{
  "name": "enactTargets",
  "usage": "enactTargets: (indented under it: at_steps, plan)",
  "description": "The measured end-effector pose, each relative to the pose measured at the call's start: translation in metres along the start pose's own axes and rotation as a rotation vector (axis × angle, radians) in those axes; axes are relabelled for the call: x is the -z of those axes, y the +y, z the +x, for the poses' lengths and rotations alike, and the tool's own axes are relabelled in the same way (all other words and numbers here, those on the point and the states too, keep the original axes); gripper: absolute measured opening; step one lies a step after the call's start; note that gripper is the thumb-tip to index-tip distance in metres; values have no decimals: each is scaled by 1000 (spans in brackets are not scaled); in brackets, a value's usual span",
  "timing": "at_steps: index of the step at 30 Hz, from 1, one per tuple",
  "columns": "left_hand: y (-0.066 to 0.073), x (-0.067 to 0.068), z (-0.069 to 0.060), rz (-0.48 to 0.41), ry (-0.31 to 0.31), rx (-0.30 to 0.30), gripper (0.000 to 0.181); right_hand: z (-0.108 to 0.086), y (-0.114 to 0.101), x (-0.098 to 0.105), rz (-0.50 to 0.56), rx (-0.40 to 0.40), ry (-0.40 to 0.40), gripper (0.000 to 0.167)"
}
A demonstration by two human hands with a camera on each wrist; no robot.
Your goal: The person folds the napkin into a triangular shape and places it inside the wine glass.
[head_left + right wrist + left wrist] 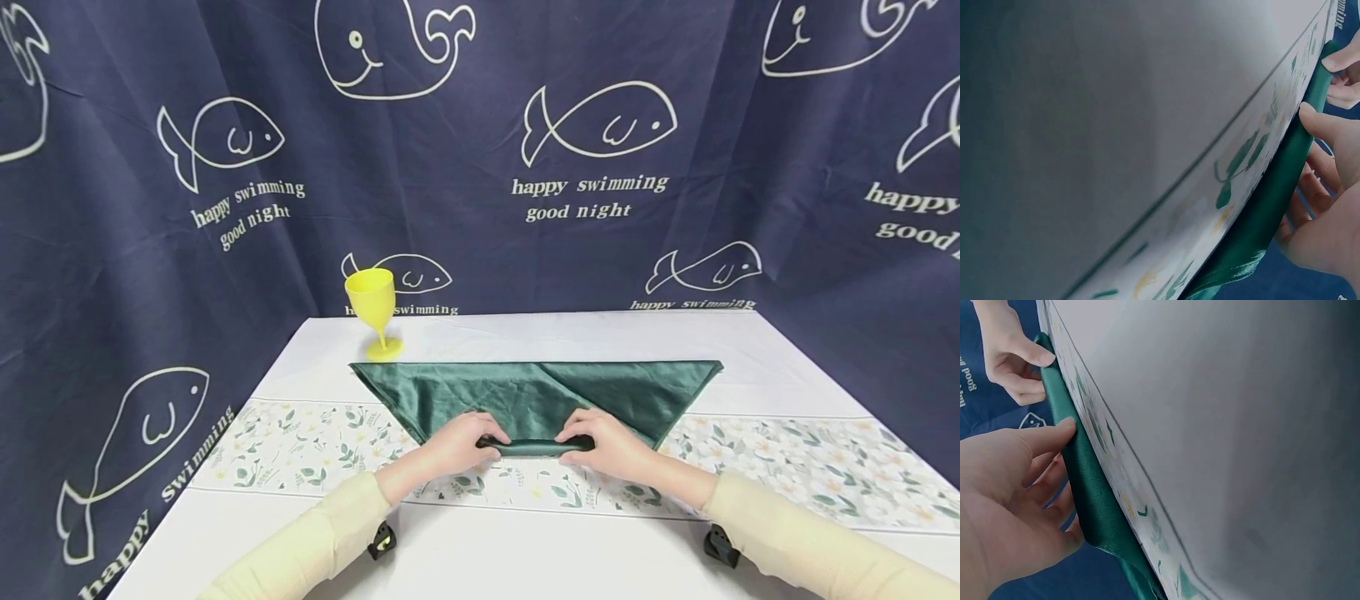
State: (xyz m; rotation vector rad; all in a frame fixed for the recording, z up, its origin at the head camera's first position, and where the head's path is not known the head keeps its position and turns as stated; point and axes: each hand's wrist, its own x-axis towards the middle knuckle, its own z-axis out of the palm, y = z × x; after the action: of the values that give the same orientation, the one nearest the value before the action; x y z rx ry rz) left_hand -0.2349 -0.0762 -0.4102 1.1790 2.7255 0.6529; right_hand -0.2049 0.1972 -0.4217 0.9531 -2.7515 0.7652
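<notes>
A dark green satin cloth napkin (525, 392) lies on the table, wide along its far edge and narrowing toward me, its near edge rolled into a thin tube. My left hand (463, 442) grips the left part of that roll, thumb on the near side and fingers over the far side. On the roll's right part my right hand (606, 443) holds it the same way. In the left wrist view the thumb and curled fingers of the left hand (1029, 494) lie against the green roll (1088, 487). The right wrist view has the right hand (1329, 187) likewise against it.
A yellow plastic goblet (372, 304) stands upright at the back left, just beyond the cloth's far left corner. The white table (525, 542) has a floral band (810, 467) running across it. Behind hangs a navy curtain (465, 167) with white fish drawings.
</notes>
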Motion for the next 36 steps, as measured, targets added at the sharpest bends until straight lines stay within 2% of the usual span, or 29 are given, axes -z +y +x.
enactTargets:
  at_steps: [6,11,19,29,36]
  plan:
    - [0,1,0,20,-3,-7,25,0,0,2,9,-39,3,23]
    - [1,1,2,9,3,22,25,1,0,3,26,-51,-6,25]
    - [-1,-1,2,-30,11,54,24,1,-1,3,24,-47,-12,22]
    - [-1,-2,1,-33,-4,58,24,1,0,1,100,-8,29,16]
    - [2,0,1,-60,-22,77,23,0,1,0,132,-36,12,15]
